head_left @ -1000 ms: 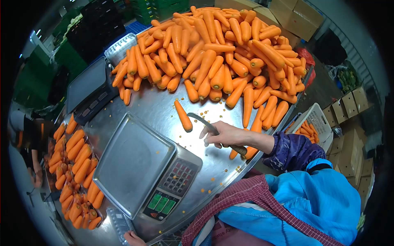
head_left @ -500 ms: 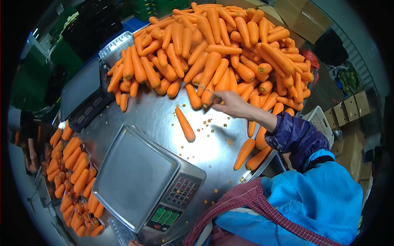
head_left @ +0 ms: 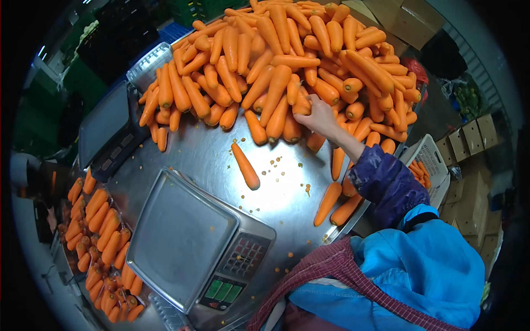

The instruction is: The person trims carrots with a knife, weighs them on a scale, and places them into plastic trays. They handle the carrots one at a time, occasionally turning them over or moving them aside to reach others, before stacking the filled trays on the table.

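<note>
My right hand (head_left: 318,117) reaches into the front of a large heap of carrots (head_left: 276,38). Its fingers are closed around the lower end of a carrot (head_left: 301,103). A single loose carrot (head_left: 245,166) lies on the metal table (head_left: 292,209), apart from the heap, with small trimmed bits scattered beside it. At the bottom edge, only a sliver of what seems to be my left hand shows, close to a clear plastic tray (head_left: 164,313); its fingers are hidden. Between the tray and the loose carrot stands a scale (head_left: 185,237) with a bare metal pan.
Trays of packed carrots (head_left: 105,226) stand at the left. A second, dark scale (head_left: 107,124) and stacked clear trays (head_left: 149,63) sit at the far left of the table. To the right are a white crate (head_left: 430,160) and cardboard boxes (head_left: 469,143).
My right hand has moved a little up and to the right, from the heap's front edge onto another carrot. A thin object at its fingers no longer shows. The loose carrot stays on the table.
</note>
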{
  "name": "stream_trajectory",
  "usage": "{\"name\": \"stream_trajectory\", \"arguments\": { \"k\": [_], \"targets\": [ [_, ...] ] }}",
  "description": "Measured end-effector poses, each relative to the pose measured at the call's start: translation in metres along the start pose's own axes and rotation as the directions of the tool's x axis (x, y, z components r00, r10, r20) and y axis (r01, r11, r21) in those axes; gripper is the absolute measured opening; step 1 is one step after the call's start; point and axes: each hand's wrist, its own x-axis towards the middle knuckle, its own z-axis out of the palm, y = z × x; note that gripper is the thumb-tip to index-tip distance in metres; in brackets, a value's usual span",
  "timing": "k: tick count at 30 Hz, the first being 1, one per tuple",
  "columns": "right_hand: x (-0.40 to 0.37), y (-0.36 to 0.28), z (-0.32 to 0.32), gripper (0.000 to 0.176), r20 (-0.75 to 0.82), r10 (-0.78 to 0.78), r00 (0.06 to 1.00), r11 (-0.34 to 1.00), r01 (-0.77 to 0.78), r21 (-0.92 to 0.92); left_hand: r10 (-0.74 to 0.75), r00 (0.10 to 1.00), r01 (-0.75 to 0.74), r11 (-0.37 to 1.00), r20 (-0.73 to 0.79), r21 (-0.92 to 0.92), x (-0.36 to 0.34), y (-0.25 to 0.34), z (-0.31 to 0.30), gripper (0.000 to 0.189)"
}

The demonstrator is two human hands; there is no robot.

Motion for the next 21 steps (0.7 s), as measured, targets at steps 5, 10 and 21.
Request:
{"name": "stream_trajectory", "arguments": {
  "k": [5,10,21],
  "targets": [
    [-0.041,0.001,-0.053,0.060,0.231,0.185,0.955,0.818,-0.280,0.502,0.075,0.994,-0.077,0.997,-0.076,-0.017,0.002,-0.015,0.013,0.032],
    [-0.103,-0.015,-0.093,0.054,0.228,0.004,0.974,0.764,-0.150,0.628,0.241,0.947,-0.253,0.967,-0.215,-0.032,0.003,-0.007,0.014,0.026],
    [-0.148,-0.048,-0.126,0.057,-0.234,-0.715,0.659,0.695,0.705,-0.141,0.234,0.959,-0.222,0.971,-0.159,0.085,0.007,-0.009,0.013,0.023]
  ]
}}
